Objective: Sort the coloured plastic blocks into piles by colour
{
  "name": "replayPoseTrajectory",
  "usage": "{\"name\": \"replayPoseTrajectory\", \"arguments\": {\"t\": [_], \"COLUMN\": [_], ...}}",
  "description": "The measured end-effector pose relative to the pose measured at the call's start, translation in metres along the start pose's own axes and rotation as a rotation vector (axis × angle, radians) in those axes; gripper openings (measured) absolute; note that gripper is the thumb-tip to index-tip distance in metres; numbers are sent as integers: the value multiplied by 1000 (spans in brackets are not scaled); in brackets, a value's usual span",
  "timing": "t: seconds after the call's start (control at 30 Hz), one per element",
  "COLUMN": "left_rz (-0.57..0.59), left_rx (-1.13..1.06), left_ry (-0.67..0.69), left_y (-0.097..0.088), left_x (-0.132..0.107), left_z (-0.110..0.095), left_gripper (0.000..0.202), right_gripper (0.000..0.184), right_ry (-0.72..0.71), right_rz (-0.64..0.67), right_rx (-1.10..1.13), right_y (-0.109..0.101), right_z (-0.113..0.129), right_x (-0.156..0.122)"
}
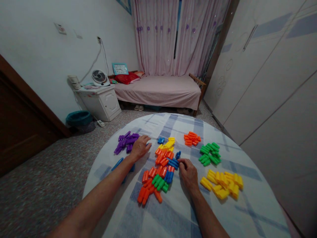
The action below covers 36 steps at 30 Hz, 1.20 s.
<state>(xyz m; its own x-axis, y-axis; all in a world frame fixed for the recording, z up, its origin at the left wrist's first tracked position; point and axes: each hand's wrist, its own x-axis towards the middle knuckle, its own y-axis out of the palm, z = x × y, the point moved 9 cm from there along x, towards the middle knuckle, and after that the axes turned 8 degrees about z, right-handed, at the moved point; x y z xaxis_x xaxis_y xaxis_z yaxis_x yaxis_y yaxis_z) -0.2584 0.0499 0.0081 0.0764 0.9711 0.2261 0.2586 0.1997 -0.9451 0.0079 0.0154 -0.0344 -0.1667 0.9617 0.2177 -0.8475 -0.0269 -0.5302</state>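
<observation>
My left hand [141,147] is over the left side of the table, beside the purple plastic building pieces [127,142]. A small blue piece shows between its thumb and fingers. My right hand [188,172] rests on the cloth with curled fingers. Its fingertips meet the blue pieces [173,163] at the right edge of a joined figure. A small blue piece [178,154] stands just above those fingertips; the exact grip is hidden. The figure has orange pieces [162,156], yellow pieces [168,144] at its top and green pieces [160,183] lower down.
Loose orange pieces [192,138], green pieces [210,154] and yellow pieces [224,183] lie in piles to the right. Blue pieces [117,164] lie partly behind my left forearm. The round table wears a checked cloth [173,215]. Beyond stand a bed [160,89] and a white cabinet [109,104].
</observation>
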Motion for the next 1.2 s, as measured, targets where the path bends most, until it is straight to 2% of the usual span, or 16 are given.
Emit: {"name": "replayPoseTrajectory", "arguments": {"t": [0.1,0.2,0.3,0.47,0.57,0.67,0.73,0.8,0.87,0.97,1.07,1.2], "left_rz": [96,133,128,109,31,-135,-219,-277,-297,-283,-293,-291], "left_rx": [-28,-19,-24,-55,-105,-176,-194,-209,-271,-455,-611,-692], "left_ry": [-17,-104,-132,-133,-122,-148,-222,-323,-420,-537,-554,-533], "left_y": [21,33,36,31,9,-27,-47,-58,-57,-38,-21,-14], "left_x": [-5,-7,-5,-8,-25,-58,-85,-112,-133,-155,-165,-168], "left_z": [-15,-14,-11,-7,-2,18,41,68,94,120,122,113], "left_gripper": [32,28,22,24,26,25,24,25,26,31,39,48], "right_gripper": [31,31,31,31,32,33,33,33,33,34,34,35], "right_ry": [0,0,-3,-7,7,16,16,13,8,8,7,19], "right_rz": [1,6,6,10,16,21,23,26,26,23,26,26], "right_rx": [3,4,4,10,10,12,10,2,-4,-3,-3,-6], "right_y": [0,0,0,1,1,1,1,1,1,1,1,1], "right_z": [0,-1,-2,-2,-3,-3,-2,-2,-2,-2,-3,-5], "right_x": [0,0,0,1,1,1,1,1,1,1,1,1]}}
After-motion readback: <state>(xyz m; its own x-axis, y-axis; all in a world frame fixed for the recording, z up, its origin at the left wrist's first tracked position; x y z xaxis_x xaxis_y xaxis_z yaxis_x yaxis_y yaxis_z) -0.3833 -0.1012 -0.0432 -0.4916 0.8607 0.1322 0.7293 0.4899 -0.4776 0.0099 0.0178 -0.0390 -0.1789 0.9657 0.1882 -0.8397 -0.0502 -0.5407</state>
